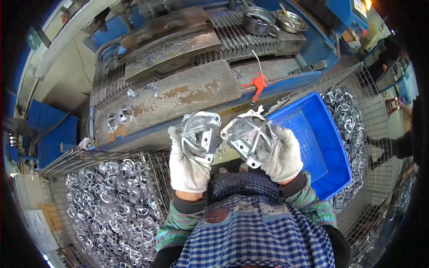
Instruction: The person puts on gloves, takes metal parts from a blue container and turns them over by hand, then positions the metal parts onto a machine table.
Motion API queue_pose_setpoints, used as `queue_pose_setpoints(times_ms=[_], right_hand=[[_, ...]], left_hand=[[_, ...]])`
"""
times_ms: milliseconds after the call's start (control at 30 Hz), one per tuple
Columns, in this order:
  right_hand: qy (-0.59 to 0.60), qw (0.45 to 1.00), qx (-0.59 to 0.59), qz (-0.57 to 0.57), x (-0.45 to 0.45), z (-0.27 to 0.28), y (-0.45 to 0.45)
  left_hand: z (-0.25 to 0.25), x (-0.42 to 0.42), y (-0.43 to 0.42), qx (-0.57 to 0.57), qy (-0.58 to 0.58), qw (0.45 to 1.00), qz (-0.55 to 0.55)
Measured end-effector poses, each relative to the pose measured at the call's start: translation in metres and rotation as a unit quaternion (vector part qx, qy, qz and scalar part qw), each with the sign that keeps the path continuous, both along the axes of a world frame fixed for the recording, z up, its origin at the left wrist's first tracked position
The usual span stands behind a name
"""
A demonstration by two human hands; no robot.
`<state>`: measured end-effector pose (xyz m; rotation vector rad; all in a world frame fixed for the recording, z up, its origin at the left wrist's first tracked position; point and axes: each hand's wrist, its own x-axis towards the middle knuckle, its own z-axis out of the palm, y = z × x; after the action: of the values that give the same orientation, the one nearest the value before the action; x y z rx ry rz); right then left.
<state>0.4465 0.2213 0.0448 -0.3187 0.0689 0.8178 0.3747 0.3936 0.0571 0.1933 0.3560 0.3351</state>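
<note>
My left hand (188, 172), in a white work glove, is closed around a silver cast metal bracket (202, 134) with a crossed frame and corner holes. In my right hand (286, 156), also gloved, is a second cast metal bracket (250, 136) of similar shape, tilted toward the first. The two brackets are held up side by side in front of my apron, their edges close together. Behind the right one, a red air blow gun (258, 84) hangs at the machine's edge.
A blue plastic bin (313, 143) stands at my right. Wire cages with piles of metal castings (111, 205) flank me on both sides. Ahead is a worn machine bed (178, 89) with scraps on it. Two metal pots (259, 20) sit at the back. A person (385, 58) is at far right.
</note>
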Motion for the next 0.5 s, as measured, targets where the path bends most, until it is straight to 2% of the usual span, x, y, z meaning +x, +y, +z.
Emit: queue_pose_setpoints(times_ms=[67,100,167,200,267,333,367,400,433,500], right_hand=[[-0.051,0.998,0.026,0.000,0.002,-0.007,-0.001],[-0.049,0.998,0.027,-0.004,0.003,-0.007,-0.002],[0.014,0.998,-0.056,-0.015,0.005,-0.004,-0.005],[0.017,0.998,-0.057,-0.024,0.007,-0.006,-0.006],[0.046,0.981,-0.178,-0.053,0.010,-0.014,-0.010],[-0.041,0.974,-0.215,-0.057,0.011,-0.025,-0.019],[-0.024,0.971,-0.232,-0.059,0.011,-0.025,-0.022],[-0.006,0.967,-0.248,-0.060,0.011,-0.026,-0.025],[-0.057,0.960,-0.263,-0.075,0.010,-0.049,-0.031],[-0.168,0.925,-0.339,0.007,0.010,-0.089,-0.055]], left_hand=[[-0.002,0.002,-0.001,0.001,-0.005,1.000,-0.010],[-0.007,0.001,0.001,-0.020,-0.043,0.998,-0.048],[-0.009,0.003,-0.002,-0.043,-0.079,0.992,-0.093],[-0.007,0.005,-0.007,-0.008,-0.047,0.997,-0.067],[-0.008,0.010,-0.013,0.019,0.040,0.997,-0.058],[-0.019,0.009,-0.017,0.062,0.029,0.992,-0.108],[-0.025,0.010,-0.021,0.074,0.015,0.989,-0.128],[-0.031,0.012,-0.025,0.096,0.080,0.983,-0.134],[-0.037,0.012,-0.029,0.105,0.084,0.976,-0.174],[-0.049,0.011,-0.032,0.088,0.072,0.958,-0.265]])
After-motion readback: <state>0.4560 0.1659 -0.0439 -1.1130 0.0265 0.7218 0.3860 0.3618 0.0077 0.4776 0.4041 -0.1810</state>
